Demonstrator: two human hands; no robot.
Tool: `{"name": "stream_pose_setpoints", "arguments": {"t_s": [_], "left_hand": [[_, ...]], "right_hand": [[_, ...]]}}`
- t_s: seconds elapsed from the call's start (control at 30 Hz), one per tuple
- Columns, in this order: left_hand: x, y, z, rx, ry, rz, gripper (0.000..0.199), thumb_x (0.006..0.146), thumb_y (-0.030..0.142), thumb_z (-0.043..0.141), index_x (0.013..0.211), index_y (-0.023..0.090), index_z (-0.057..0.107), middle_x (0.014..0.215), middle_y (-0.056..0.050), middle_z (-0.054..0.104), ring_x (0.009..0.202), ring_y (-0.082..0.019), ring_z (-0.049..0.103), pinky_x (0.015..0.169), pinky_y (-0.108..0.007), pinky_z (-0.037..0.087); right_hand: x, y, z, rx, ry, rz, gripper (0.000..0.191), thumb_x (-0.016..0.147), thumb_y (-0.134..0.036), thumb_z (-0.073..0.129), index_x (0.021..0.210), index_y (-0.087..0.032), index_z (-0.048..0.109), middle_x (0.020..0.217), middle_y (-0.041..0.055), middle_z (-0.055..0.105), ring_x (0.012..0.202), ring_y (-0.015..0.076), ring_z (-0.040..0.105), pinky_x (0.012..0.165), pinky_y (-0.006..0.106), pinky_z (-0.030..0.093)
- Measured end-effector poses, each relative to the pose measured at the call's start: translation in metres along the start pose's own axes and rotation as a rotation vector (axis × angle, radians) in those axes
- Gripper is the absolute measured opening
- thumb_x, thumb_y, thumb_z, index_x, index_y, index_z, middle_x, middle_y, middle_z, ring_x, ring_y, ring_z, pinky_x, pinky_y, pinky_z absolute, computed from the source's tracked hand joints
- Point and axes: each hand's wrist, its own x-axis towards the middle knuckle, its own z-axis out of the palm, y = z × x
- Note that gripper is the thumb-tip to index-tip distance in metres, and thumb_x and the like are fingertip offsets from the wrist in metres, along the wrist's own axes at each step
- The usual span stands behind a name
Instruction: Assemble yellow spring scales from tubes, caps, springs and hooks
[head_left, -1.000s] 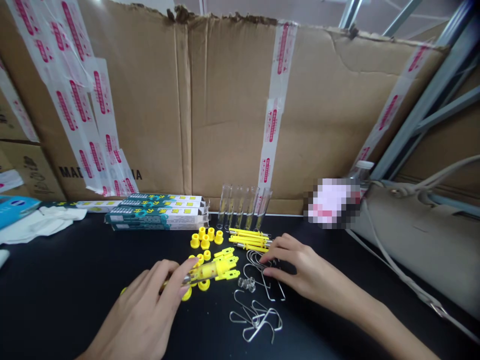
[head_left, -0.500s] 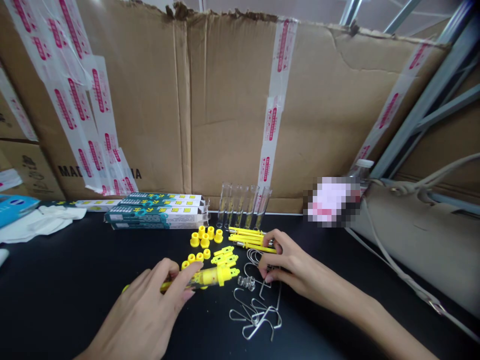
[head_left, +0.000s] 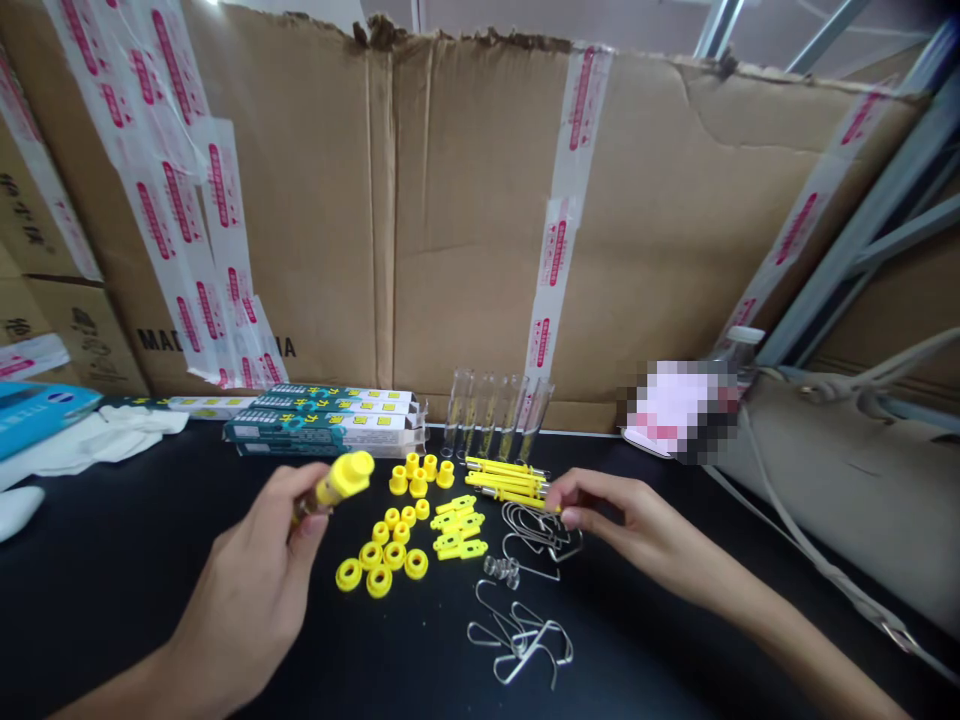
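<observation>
My left hand [head_left: 247,580] is wrapped round a tube with a yellow end cap [head_left: 346,480], raised above the table with the cap pointing right. My right hand [head_left: 622,520] has its thumb and forefinger together at the right end of the yellow rods [head_left: 506,480], above bent metal wires [head_left: 529,522]; what it pinches, if anything, I cannot make out. Between the hands lie yellow rings [head_left: 371,555], flat yellow tabs [head_left: 459,525] and yellow flanged caps [head_left: 420,480]. Small clear coil-like pieces [head_left: 501,570] rest below the wires, with more wire hooks [head_left: 525,640] nearer me.
Several clear tubes [head_left: 487,415] stand upright before a large cardboard box [head_left: 465,200]. Printed slim boxes [head_left: 322,435] are stacked at back left. White tissue [head_left: 127,440] lies further left. A beige bag [head_left: 847,500] and a capped bottle [head_left: 742,350] are at right.
My left hand has lifted and shifted left with the tube, whose cap now tilts upward, uncovering the yellow rings. My right hand's fingers have closed together near the rods' end.
</observation>
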Motion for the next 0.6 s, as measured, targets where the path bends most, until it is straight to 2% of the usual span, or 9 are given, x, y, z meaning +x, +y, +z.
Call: {"name": "stream_pose_setpoints", "arguments": {"t_s": [0.1, 0.17, 0.27, 0.4, 0.5, 0.6], "left_hand": [[0.013, -0.012, 0.001, 0.045, 0.05, 0.015, 0.024, 0.104, 0.027, 0.035, 0.118, 0.015, 0.051, 0.102, -0.009, 0.062, 0.089, -0.025, 0.066, 0.078, -0.038, 0.054], [0.015, -0.011, 0.002, 0.07, 0.011, 0.04, 0.024, 0.105, 0.029, 0.036, 0.117, 0.018, 0.053, 0.107, -0.009, 0.063, 0.094, -0.028, 0.063, 0.082, -0.044, 0.051], [0.008, 0.002, 0.004, 0.129, -0.116, 0.095, 0.03, 0.108, 0.035, 0.033, 0.126, 0.021, 0.052, 0.103, -0.007, 0.064, 0.082, -0.026, 0.064, 0.071, -0.039, 0.049], [-0.008, 0.023, 0.007, 0.206, -0.241, 0.229, 0.042, 0.11, 0.035, 0.02, 0.127, 0.028, 0.058, 0.087, -0.003, 0.062, 0.058, -0.021, 0.058, 0.055, -0.033, 0.042], [-0.012, 0.033, 0.007, 0.179, -0.27, 0.303, 0.047, 0.11, 0.034, 0.018, 0.117, 0.027, 0.064, 0.082, -0.004, 0.064, 0.059, -0.022, 0.06, 0.055, -0.033, 0.041], [-0.011, 0.039, 0.004, 0.156, -0.257, 0.353, 0.045, 0.11, 0.035, 0.024, 0.109, 0.023, 0.067, 0.083, -0.006, 0.068, 0.066, -0.024, 0.064, 0.057, -0.034, 0.042]], "right_hand": [[0.0, -0.003, 0.009, 0.069, 0.072, -0.015, 0.018, 0.102, -0.031, 0.053, 0.099, -0.023, 0.069, 0.094, 0.0039, 0.067, 0.086, 0.0195, 0.061, 0.08, 0.032, 0.047], [-0.001, -0.006, 0.018, 0.116, 0.11, -0.002, 0.024, 0.103, -0.034, 0.05, 0.097, -0.022, 0.07, 0.091, 0.0036, 0.064, 0.075, 0.0169, 0.059, 0.068, 0.029, 0.048], [-0.003, -0.017, 0.035, 0.187, 0.114, 0.052, 0.029, 0.104, -0.041, 0.046, 0.099, -0.021, 0.067, 0.082, 0.0007, 0.058, 0.057, 0.0125, 0.051, 0.05, 0.024, 0.043], [-0.006, -0.037, 0.062, 0.301, 0.14, 0.125, 0.032, 0.101, -0.047, 0.05, 0.093, -0.02, 0.066, 0.068, -0.0034, 0.05, 0.054, 0.012, 0.047, 0.046, 0.021, 0.041], [-0.011, -0.05, 0.078, 0.319, 0.155, 0.104, 0.03, 0.102, -0.045, 0.049, 0.092, -0.021, 0.065, 0.061, -0.0056, 0.048, 0.049, 0.0105, 0.047, 0.042, 0.019, 0.039], [-0.015, -0.056, 0.086, 0.247, 0.18, -0.001, 0.023, 0.103, -0.036, 0.05, 0.1, -0.022, 0.067, 0.065, -0.0042, 0.056, 0.047, 0.0095, 0.051, 0.042, 0.019, 0.041]]}}
